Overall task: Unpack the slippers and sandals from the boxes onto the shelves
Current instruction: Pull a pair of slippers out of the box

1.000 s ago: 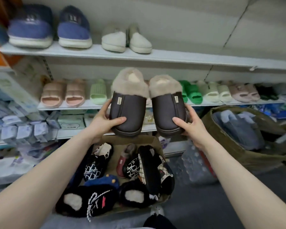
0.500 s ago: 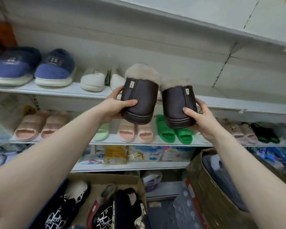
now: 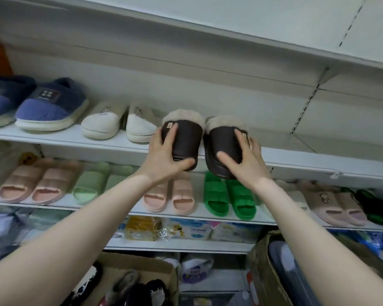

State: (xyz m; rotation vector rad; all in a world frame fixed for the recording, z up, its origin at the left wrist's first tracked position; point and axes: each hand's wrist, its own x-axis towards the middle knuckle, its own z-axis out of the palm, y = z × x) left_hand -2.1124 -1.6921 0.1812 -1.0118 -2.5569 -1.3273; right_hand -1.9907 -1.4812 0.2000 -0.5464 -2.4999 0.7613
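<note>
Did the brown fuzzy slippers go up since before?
Yes. The brown fuzzy slippers, one in each hand, went up: earlier they hung level with the sandal shelf, and now they are at the upper shelf, beside the white slippers.

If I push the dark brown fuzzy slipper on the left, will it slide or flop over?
The left brown slipper would probably slide, since its shiny upper looks smooth. It likely keeps its shape: the left hand presses it without denting it. Its wide flat sole suggests it won't tip on the shelf.

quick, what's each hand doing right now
Left hand: closed on the left brown fur-lined slipper.
Right hand: closed on the right brown fur-lined slipper.
</note>
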